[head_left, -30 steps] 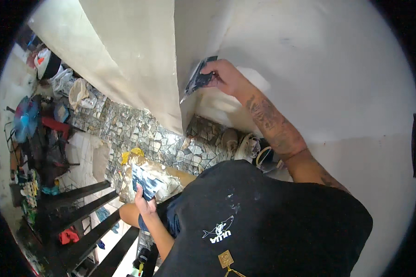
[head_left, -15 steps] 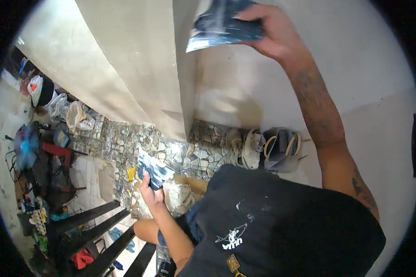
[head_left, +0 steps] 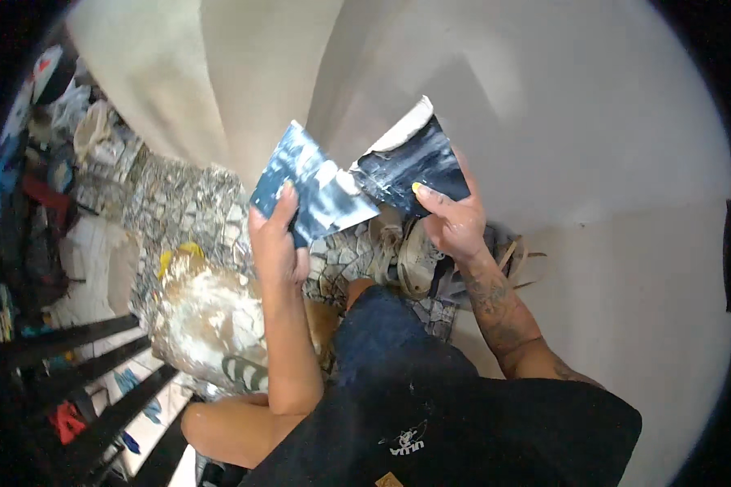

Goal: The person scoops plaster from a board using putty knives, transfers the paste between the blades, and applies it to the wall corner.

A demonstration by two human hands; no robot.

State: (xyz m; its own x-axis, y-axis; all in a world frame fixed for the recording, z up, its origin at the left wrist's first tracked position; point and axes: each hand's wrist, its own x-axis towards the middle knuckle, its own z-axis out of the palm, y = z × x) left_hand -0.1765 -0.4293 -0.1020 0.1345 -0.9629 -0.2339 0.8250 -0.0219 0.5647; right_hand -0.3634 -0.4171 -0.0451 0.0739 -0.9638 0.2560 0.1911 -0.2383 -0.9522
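My left hand (head_left: pixel 278 239) grips a square, dark-blue scraper (head_left: pixel 304 154) whose face is smeared with white paste. Opposite it, my right hand (head_left: pixel 455 223) holds a second dark scraper (head_left: pixel 406 174), its thumb on the blade and a thick white band of paste (head_left: pixel 396 131) along the upper edge. The two blades meet, or nearly meet, in front of my chest, with a lump of paste at the left one's right side. Both are raised over my bent legs.
A cream column (head_left: pixel 252 65) adjoins a grey wall (head_left: pixel 601 130). A paste-smeared board (head_left: pixel 203 316) lies on mosaic flooring (head_left: pixel 183 195). Bags and footwear (head_left: pixel 414 260) line the wall. Dark railing bars (head_left: pixel 81 333) and clutter are at left.
My right hand has come down from high on the wall to beside the left one. My left hand has risen with its scraper, bringing the two blades together.
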